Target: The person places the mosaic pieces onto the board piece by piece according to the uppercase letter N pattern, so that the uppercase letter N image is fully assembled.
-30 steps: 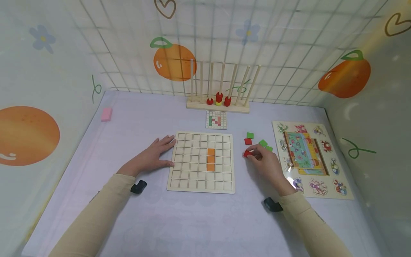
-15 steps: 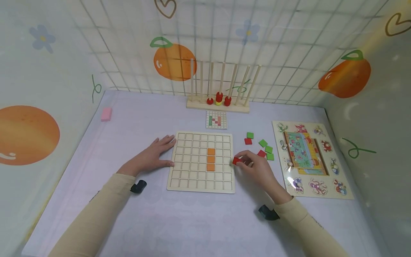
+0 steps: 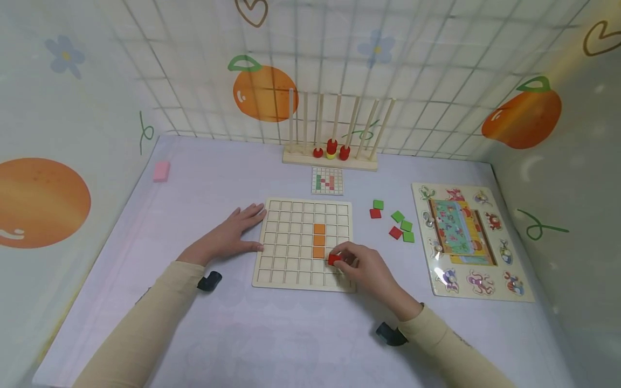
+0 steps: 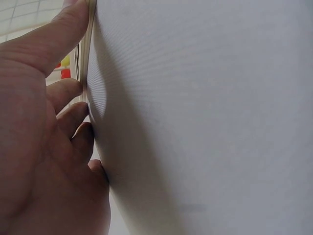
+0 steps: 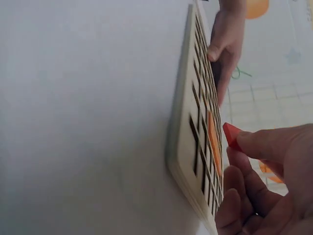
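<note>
My right hand (image 3: 366, 268) pinches a red square tile (image 3: 333, 260) between thumb and fingertips, over the lower right part of a wooden grid board (image 3: 286, 264). In the right wrist view the red tile (image 5: 232, 135) is tilted, apart from the board (image 5: 183, 142). Orange tiles (image 3: 318, 241) lie in one column of the grid. At the board's left edge rests my left hand (image 3: 228, 234), fingers extended, thumb and fingertips touching the rim. The left wrist view shows that hand (image 4: 44, 112) against the board's edge.
Right of the board lie several green tiles (image 3: 398, 216) and two red tiles (image 3: 395, 233). A pattern card (image 3: 327, 181) sits behind the board, before a pegged bead stand (image 3: 330, 161). An animal puzzle board (image 3: 477, 291) is at right, a pink block (image 3: 161, 171) far left.
My right hand has carried the red tile leftward from the loose tiles to above the board. The left hand has stayed at the board's left edge.
</note>
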`<state>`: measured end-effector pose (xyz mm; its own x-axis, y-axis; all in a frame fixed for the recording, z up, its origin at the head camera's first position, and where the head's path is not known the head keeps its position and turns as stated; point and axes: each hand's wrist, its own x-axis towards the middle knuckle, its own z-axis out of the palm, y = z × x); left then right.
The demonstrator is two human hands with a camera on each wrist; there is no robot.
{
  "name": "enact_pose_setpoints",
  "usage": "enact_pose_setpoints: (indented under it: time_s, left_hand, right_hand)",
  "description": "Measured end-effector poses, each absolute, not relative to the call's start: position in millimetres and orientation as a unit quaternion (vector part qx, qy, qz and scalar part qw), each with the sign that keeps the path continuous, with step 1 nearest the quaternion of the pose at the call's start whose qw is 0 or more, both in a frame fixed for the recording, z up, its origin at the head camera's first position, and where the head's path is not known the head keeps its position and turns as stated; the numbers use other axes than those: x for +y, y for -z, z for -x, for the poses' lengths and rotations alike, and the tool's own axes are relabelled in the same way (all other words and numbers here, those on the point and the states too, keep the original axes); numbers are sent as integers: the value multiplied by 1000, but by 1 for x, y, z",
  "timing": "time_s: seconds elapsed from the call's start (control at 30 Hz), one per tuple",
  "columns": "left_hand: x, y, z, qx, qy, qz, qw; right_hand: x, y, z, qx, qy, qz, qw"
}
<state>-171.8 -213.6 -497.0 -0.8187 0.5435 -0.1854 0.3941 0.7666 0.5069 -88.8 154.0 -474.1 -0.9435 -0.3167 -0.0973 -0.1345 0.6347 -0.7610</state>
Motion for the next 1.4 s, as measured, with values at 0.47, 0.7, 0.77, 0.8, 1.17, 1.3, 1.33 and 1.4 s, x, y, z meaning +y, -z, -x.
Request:
enact_pose_setpoints:
  time_s: [0.47, 0.7, 0.77, 0.8, 1.17, 1.3, 1.33, 1.4]
  left_hand:
    - [-213, 496, 171, 926, -229, -252, 165]
    - [-213, 495, 171, 925, -232, -251, 164]
    - [-213, 496, 171, 925, -232, -251, 163]
    - [-213, 496, 171, 925, -233, -252, 163]
    - [-214, 496, 172, 925, -233, -251, 164]
    - [-213, 497, 172, 925, -231, -252, 164]
    - [-213, 497, 172, 926, -231, -251, 163]
    - [-213, 498, 172, 926, -231, -250, 164]
  right_hand:
    - [128, 483, 84, 910, 367, 173, 85]
    - [125, 487, 86, 918, 347, 177, 75]
    - [125, 487, 87, 920, 342, 177, 71]
    - [124, 487, 87, 921, 340, 175, 71]
    - [121, 488, 88, 924, 333, 178, 55]
    - [120, 490, 88, 929, 321, 180, 50]
    - [120, 490, 88, 930, 317, 181, 48]
    - [120, 491, 88, 931, 313, 183, 44]
